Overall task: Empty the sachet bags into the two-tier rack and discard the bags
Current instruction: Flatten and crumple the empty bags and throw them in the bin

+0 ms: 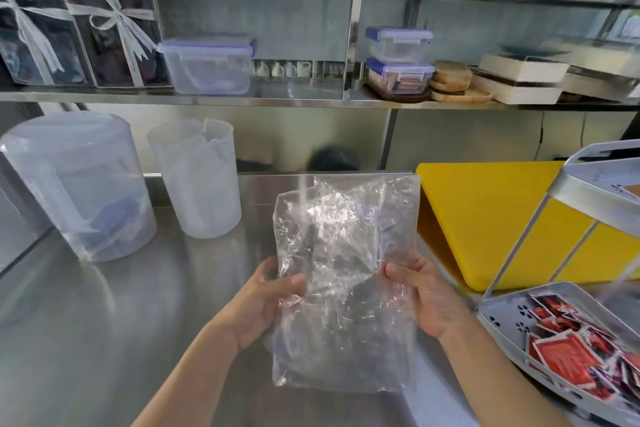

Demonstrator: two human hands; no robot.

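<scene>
Head view: the left hand (266, 302) and right hand (424, 298) each pinch a side edge of the clear bag (343, 288), held up over the table (104, 322). It looks empty, feather-light, limp and slippery; gripping bunched edges suits it.

Commercial kitchen prep area, indicated by stainless steel counter (104, 322) and steel wall shelving (242, 101); clip-lid food containers (398, 61) stored above, plastic jugs (195, 180) and yellow cutting board (485, 218) kept on counter.

Left hand (266, 302), right hand (426, 298), fingers curled
</scene>
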